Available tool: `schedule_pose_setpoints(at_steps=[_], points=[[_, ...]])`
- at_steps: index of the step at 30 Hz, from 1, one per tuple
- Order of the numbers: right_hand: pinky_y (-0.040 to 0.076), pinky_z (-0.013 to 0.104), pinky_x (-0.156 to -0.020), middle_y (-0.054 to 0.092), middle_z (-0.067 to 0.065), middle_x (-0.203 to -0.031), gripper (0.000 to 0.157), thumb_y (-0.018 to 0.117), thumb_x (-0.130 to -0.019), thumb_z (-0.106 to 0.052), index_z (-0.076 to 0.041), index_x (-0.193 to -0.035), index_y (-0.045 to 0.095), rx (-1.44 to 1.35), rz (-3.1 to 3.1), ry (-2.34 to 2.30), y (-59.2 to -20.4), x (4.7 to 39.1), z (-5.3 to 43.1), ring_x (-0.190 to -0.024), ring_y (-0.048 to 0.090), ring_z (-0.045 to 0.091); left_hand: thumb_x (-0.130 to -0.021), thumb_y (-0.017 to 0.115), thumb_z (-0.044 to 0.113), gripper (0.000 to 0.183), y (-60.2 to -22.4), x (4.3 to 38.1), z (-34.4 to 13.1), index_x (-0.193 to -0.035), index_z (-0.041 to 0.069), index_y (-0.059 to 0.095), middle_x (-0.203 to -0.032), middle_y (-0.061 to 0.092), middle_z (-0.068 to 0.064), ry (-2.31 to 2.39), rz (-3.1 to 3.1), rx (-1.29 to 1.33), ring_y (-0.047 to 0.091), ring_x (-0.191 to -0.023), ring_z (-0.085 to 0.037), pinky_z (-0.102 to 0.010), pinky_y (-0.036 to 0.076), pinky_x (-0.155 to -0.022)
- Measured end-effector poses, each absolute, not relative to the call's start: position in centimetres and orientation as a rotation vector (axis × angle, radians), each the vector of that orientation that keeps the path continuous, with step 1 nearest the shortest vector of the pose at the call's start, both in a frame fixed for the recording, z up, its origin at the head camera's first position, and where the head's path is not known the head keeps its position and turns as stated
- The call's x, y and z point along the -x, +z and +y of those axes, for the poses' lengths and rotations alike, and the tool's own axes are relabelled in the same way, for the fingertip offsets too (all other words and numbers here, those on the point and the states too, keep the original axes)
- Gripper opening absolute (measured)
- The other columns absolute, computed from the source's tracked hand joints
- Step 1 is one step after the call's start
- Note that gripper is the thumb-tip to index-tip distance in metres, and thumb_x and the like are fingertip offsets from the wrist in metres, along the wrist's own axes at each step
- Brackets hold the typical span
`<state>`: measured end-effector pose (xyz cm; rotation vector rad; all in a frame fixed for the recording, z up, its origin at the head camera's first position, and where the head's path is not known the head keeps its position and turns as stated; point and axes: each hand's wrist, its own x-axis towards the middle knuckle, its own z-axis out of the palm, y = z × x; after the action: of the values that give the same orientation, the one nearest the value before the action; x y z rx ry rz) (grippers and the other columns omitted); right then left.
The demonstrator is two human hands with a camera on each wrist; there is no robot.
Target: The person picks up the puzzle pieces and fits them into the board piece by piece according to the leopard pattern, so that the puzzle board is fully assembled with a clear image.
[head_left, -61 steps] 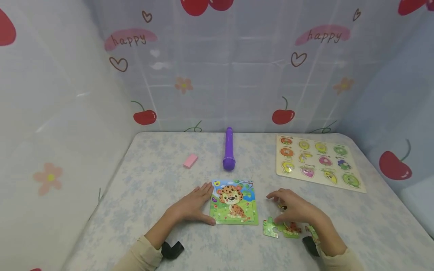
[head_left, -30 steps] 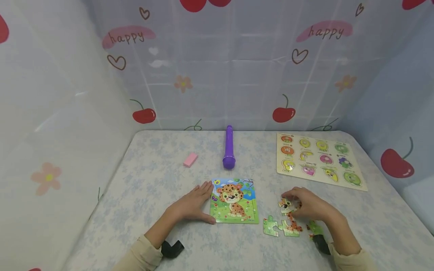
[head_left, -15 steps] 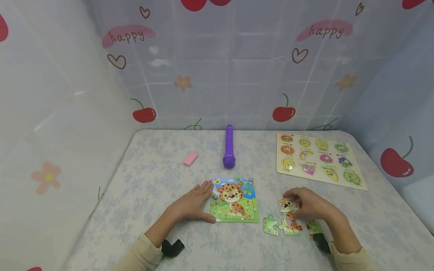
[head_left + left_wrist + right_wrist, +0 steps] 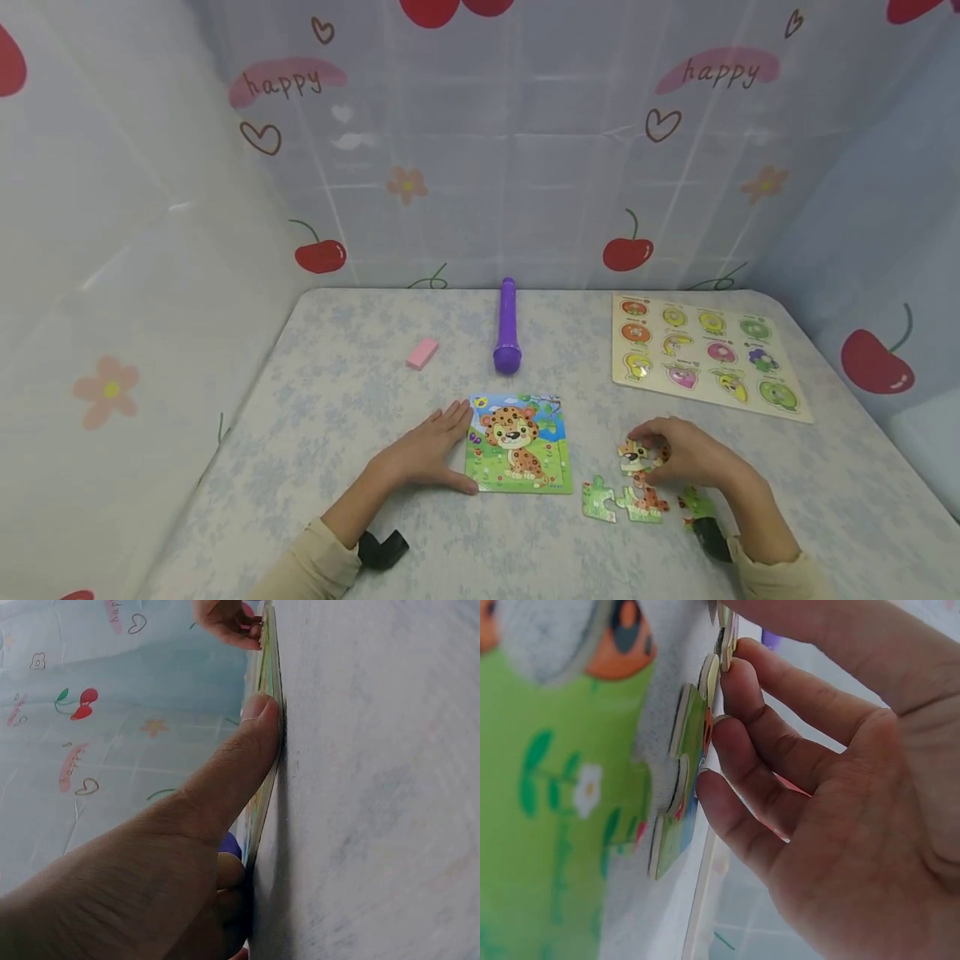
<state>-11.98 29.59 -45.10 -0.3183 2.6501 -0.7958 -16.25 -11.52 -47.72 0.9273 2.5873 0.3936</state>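
Observation:
My left hand (image 4: 427,450) lies along the left edge of a square leopard picture puzzle (image 4: 517,450), fingers extended. Its thumb (image 4: 259,724) presses on the puzzle's near-left corner in the left wrist view. To the right of the puzzle, my right hand (image 4: 686,454) bends over loose jigsaw pieces. Thumb and forefinger pinch a leopard-face jigsaw piece (image 4: 633,456), partly covered by the hand. Its other fingertips touch pieces in the right wrist view. Just nearer lie a green corner piece (image 4: 598,500) and a leopard-body piece (image 4: 645,505), side by side.
Another green piece (image 4: 697,504) lies under the right wrist, beside a black wrist mount (image 4: 709,537). Farther back are a pink block (image 4: 422,353), a purple toy microphone (image 4: 507,329) and a fruit board (image 4: 705,354). A printed curtain (image 4: 480,150) stands behind the table.
My right hand has moved right from above the pieces and closed on the leopard-face piece, uncovering the pieces in front. Over the last second it barely moves. The left hand stays put.

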Motion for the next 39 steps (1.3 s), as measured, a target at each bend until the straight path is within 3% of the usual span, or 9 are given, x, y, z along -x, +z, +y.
schedule_pose_setpoints(at_steps=[8,31,39], points=[[0.045,0.024,-0.066,0.063,-0.001,-0.098,0.056,0.088,-0.067,-0.025,-0.008,-0.116,0.067,0.296,2.654,-0.828,-45.4,12.1,29.8,-0.083,0.050,0.014,-0.072,0.068,0.072,0.121,-47.8,16.2,-11.5,-0.156,0.004,0.013,-0.165,0.008,-0.009,0.391,2.587,-0.924,0.006,-0.154,-0.024,-0.044,0.013,-0.126],[0.048,0.028,-0.069,0.062,0.001,-0.098,0.055,0.088,-0.068,-0.019,-0.006,-0.117,0.067,0.285,2.685,-0.825,-45.1,11.9,29.6,-0.085,0.051,0.016,-0.072,0.068,0.072,0.121,-47.9,16.3,-11.5,-0.156,0.004,0.013,-0.165,0.007,-0.009,0.409,2.582,-0.925,0.005,-0.154,-0.024,-0.043,0.012,-0.126],[0.048,0.030,-0.070,0.062,0.001,-0.099,0.057,0.088,-0.068,-0.024,-0.007,-0.118,0.067,0.304,2.711,-0.806,-44.4,12.1,28.4,-0.087,0.052,0.016,-0.072,0.068,0.072,0.121,-48.0,16.4,-11.5,-0.156,0.005,0.012,-0.165,0.006,-0.008,0.400,2.581,-0.909,0.004,-0.154,-0.023,-0.043,0.011,-0.126]])
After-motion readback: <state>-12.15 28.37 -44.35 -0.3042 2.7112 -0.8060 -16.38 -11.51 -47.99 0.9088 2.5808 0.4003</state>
